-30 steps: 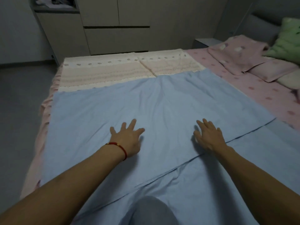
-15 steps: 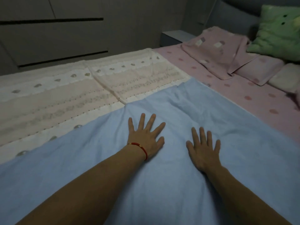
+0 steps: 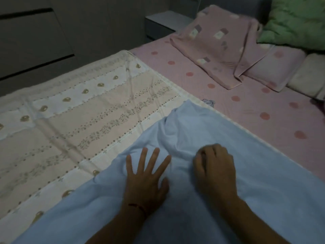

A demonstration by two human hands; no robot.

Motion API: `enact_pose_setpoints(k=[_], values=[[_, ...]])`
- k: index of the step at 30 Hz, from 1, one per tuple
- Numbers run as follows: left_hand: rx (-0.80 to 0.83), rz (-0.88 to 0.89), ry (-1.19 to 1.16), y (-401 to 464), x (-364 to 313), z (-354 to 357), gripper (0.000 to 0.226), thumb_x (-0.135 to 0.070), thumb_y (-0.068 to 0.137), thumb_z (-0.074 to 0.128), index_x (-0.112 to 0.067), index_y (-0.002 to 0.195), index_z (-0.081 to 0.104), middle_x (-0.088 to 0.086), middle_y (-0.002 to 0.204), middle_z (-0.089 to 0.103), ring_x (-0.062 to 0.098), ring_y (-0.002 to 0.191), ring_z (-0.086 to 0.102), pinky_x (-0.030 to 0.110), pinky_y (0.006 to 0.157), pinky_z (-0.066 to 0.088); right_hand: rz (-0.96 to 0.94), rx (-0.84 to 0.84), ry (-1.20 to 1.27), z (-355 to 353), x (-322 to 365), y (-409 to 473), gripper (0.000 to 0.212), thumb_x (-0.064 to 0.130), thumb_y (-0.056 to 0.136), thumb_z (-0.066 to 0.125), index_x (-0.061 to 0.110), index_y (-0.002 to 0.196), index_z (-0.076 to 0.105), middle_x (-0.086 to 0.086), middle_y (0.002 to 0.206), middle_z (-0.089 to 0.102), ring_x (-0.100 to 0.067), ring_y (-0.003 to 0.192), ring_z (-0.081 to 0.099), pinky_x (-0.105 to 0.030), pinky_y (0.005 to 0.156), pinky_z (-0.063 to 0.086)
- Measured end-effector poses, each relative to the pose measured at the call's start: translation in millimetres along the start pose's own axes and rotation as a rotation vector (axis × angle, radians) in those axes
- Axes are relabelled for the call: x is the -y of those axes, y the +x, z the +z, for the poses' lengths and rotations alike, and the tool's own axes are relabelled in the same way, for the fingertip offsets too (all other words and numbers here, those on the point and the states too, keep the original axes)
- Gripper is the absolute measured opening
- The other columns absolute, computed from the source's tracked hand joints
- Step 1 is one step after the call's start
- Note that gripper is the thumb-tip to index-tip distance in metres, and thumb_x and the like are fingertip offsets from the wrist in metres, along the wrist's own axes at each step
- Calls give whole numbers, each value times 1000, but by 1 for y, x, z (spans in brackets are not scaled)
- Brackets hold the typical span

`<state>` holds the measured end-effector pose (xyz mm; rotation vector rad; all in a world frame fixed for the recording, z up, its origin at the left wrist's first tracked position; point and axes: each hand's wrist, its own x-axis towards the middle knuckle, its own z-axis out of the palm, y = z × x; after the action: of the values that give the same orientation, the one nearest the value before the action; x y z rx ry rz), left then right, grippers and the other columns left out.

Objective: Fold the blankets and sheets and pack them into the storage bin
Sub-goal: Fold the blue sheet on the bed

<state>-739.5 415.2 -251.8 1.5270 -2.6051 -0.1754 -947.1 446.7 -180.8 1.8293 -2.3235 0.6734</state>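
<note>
From the head camera, a light blue sheet (image 3: pixel 219 182) lies spread over the near part of the bed, covering the lower middle and right of the view. Its far corner is rucked up into soft folds just ahead of the hands.

The left hand (image 3: pixel 146 180) lies flat on the blue sheet, palm down, fingers straight and fanned apart, holding nothing. A thin red cord (image 3: pixel 139 206) circles its wrist.

The right hand (image 3: pixel 215 171) sits just beside it on the same sheet, with its fingers curled under and gathering a bunch of the blue fabric where the wrinkles begin.

Under the blue sheet and reaching out to the left lies a cream and pale pink blanket (image 3: pixel 84 117) with rows of small dark motifs and dotted lines, spread flat to the bed's far edge.

To the right, the pink dotted bed sheet (image 3: pixel 246 103) covers the mattress. On it, toward the head of the bed, rests a folded pink blanket (image 3: pixel 221 43) with small patches, lying partly over a pink pillow (image 3: pixel 274 67). A green pillow (image 3: pixel 297 22) sits behind these, at the upper right.

Grey cabinet fronts (image 3: pixel 44 41) stand beyond the bed.
</note>
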Motion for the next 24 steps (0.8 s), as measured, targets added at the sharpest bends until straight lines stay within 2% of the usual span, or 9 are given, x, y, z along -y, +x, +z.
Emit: enact_pose_setpoints(k=[4, 9, 11, 15, 17, 19, 21, 23, 24], values=[[16, 37, -19, 0, 2, 0, 68, -51, 91, 47, -41, 155, 27, -1, 166, 18, 36, 154, 9, 76, 110, 12, 190, 126, 100, 43, -9, 148, 36, 40, 100, 50, 17, 127, 54, -9, 127, 55, -29, 118, 51, -46, 101, 38], [23, 48, -26, 2, 5, 1, 71, -53, 85, 51, -41, 153, 33, 1, 164, 25, 38, 152, 17, 77, 108, 14, 286, 409, -107, 62, -11, 212, 84, 81, 89, 21, 15, 119, 63, -12, 118, 67, -34, 113, 59, -53, 106, 32], [37, 56, -26, 4, 5, 1, 71, -53, 85, 50, -41, 153, 33, 1, 165, 24, 38, 152, 16, 78, 108, 13, 324, 570, -46, 62, -7, 216, 81, 78, 92, 26, 14, 129, 61, -12, 130, 63, -33, 122, 56, -53, 110, 31], [157, -6, -57, 9, 0, -6, 68, -54, 88, 46, -45, 153, 30, -2, 164, 27, 36, 152, 19, 76, 109, 13, 480, 639, 225, 57, 2, 213, 64, 54, 98, 50, 4, 138, 51, -18, 139, 57, -36, 122, 55, -42, 100, 43], [178, 53, -91, 13, -3, -30, 63, -56, 86, 45, -46, 147, 41, -3, 154, 45, 36, 142, 40, 71, 106, 26, 525, 712, 270, 48, 2, 205, 63, 48, 102, 47, 2, 146, 45, -21, 148, 49, -37, 131, 50, -39, 101, 39], [76, 65, -72, 47, 15, -57, 55, -55, 87, 39, -40, 139, 49, -4, 137, 55, 32, 120, 56, 54, 95, 39, 548, 748, 301, 50, 1, 202, 62, 48, 106, 38, 2, 147, 44, -22, 151, 45, -37, 134, 46, -38, 102, 36], [-54, -36, -74, 114, 49, -71, 49, -50, 96, 33, -39, 143, 41, 0, 150, 41, 29, 132, 44, 54, 103, 37, 568, 703, 300, 60, -3, 205, 68, 55, 104, 35, 3, 147, 45, -22, 152, 45, -38, 135, 45, -40, 106, 33], [67, -152, -29, 175, 90, -57, 50, -55, 103, 17, -52, 153, 10, -3, 168, 4, 26, 154, 4, 68, 117, 9, 597, 651, 283, 79, -3, 207, 77, 64, 99, 34, 5, 146, 47, -22, 151, 46, -40, 135, 44, -47, 114, 30], [200, -187, -2, 193, 107, -37, 51, -60, 101, 8, -59, 149, -9, -8, 167, -15, 25, 153, -15, 70, 116, -5, 615, 623, 269, 91, -3, 208, 80, 69, 95, 33, 7, 144, 50, -21, 148, 48, -40, 134, 45, -52, 117, 29]])
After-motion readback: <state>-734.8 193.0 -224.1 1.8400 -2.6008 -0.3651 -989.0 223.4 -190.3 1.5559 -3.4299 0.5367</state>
